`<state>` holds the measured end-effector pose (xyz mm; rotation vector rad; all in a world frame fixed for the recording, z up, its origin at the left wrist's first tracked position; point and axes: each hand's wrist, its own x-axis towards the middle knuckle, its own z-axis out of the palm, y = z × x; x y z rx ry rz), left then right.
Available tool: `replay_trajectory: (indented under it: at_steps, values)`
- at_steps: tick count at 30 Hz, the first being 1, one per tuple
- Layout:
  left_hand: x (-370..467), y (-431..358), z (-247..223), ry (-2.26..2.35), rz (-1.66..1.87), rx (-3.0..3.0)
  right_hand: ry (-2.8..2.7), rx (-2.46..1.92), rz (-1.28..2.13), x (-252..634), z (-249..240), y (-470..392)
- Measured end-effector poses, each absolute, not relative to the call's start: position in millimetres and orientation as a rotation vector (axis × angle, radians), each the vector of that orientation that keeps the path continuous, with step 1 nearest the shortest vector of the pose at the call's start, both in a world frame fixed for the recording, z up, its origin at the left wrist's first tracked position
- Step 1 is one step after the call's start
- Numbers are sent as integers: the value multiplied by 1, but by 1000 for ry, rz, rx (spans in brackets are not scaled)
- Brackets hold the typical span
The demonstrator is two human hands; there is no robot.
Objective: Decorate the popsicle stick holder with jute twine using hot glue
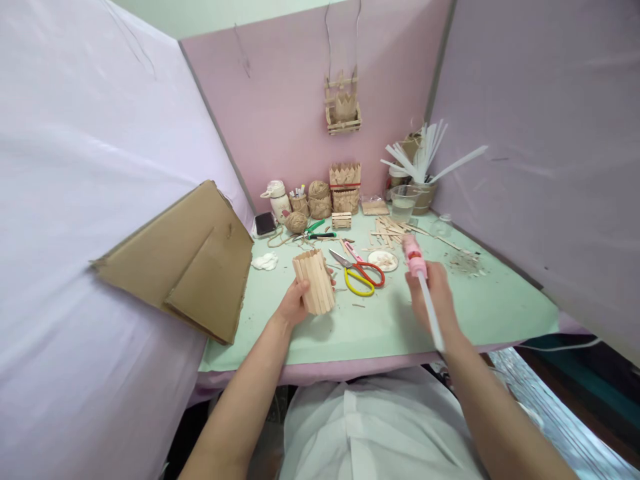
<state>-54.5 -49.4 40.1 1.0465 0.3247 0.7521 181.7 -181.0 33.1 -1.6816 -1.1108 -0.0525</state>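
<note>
My left hand (pixel 296 301) is wrapped around a small cup made of upright wooden sticks (pixel 314 283), held tilted above the front of the table. A pink glue gun (pixel 415 255) is gripped in my right hand (pixel 434 293), with a long white glue stick (pixel 431 313) running out of its rear toward my wrist. Between the two hands lie scissors (pixel 359 272) with one red and one yellow handle. Just behind them are a pink-handled cutter (pixel 353 251) and a small white dish (pixel 383 261) with bits in it.
Loose wooden sticks (pixel 389 231), pliers (pixel 317 233) and a twine ball (pixel 297 222) lie farther back. A clear water cup (pixel 403 203) stands near a pot of white glue sticks (pixel 424 193). Cardboard (pixel 200 267) leans at left; debris (pixel 467 262) lies at right.
</note>
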Motion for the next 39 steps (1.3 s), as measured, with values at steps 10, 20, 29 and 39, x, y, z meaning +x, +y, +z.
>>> replay_trajectory:
  at_steps: [10, 20, 29, 39]
  values:
    - [-58, -49, 37, 269, 636, 1010, -1107, -2563, -252, 258, 4, -205]
    - [-53, -49, 36, 235, 610, 1154, -1414, -1673, 103, 194, 52, -196]
    - [-53, -47, 35, 273, 605, 1237, -1412, -1224, 461, 109, 57, -152]
    - [-50, -46, 32, 346, 735, 1237, -1325, -1252, 368, 98, 47, -146]
